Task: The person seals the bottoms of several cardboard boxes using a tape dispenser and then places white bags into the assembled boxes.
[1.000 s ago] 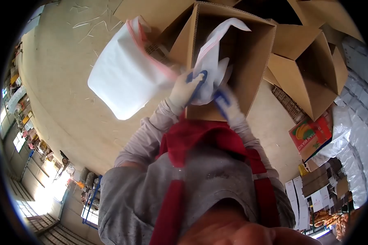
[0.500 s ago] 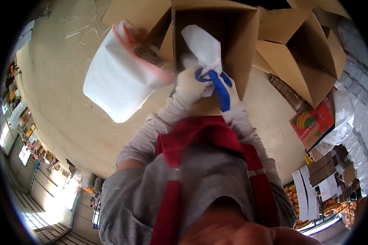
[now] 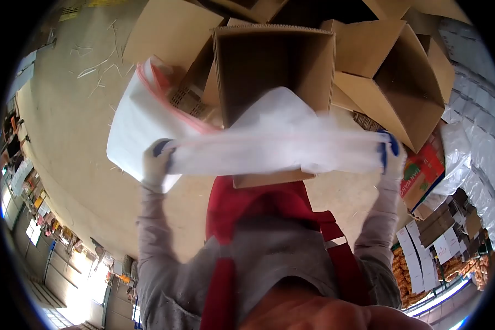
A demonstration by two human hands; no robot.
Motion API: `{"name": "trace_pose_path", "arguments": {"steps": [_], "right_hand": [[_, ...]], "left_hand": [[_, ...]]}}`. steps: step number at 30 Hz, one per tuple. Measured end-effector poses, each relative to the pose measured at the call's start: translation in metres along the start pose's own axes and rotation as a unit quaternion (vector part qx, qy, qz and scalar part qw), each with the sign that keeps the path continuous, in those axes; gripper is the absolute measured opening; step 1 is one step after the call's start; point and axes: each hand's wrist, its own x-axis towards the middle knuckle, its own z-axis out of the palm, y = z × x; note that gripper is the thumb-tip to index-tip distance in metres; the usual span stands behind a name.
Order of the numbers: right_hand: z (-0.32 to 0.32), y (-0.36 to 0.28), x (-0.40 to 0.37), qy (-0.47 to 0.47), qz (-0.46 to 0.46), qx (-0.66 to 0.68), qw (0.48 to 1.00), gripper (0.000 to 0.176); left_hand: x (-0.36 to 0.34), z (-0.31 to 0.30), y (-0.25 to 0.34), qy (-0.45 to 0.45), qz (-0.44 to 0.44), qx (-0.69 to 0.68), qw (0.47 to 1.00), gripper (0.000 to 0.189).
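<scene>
A white sheet-like bag [image 3: 269,148], blurred by motion, is stretched wide between my two gloved hands. My left hand [image 3: 158,159], in a white glove with blue fingers, is closed on its left end. At the opposite end my right hand [image 3: 391,153], gloved the same way, grips the edge. The bag spans the near side of an open cardboard box [image 3: 219,77] and hides part of its opening. Beyond my left hand lies a stack of white bags [image 3: 129,126] with pink-red edges.
To the right stands another open cardboard box [image 3: 368,99]. A red printed carton [image 3: 423,173] and plastic-wrapped white stacks [image 3: 478,115] line the right side. Flattened cardboard [image 3: 170,33] leans at the upper left, with straw-like strips on the floor [image 3: 71,126].
My hands have moved from close together over the box to far apart, nearer my body. The bunched white bag has been pulled out wide between them.
</scene>
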Motion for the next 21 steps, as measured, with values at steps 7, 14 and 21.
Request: {"name": "trace_pose_path", "arguments": {"steps": [7, 14, 21], "right_hand": [[0.071, -0.197, 0.144, 0.208, -0.140, 0.052, 0.967, 0.025], [0.229, -0.039, 0.195, 0.021, -0.057, 0.029, 0.998, 0.027], [0.173, 0.001, 0.013, 0.012, 0.057, 0.244, 0.968, 0.029]], "left_hand": [[0.238, -0.013, 0.089, 0.116, 0.103, -0.121, 0.980, 0.041], [0.368, 0.078, -0.098, 0.106, 0.084, 0.308, 0.942, 0.057], [0.092, 0.054, -0.072, 0.108, -0.208, -0.382, 0.894, 0.028]]}}
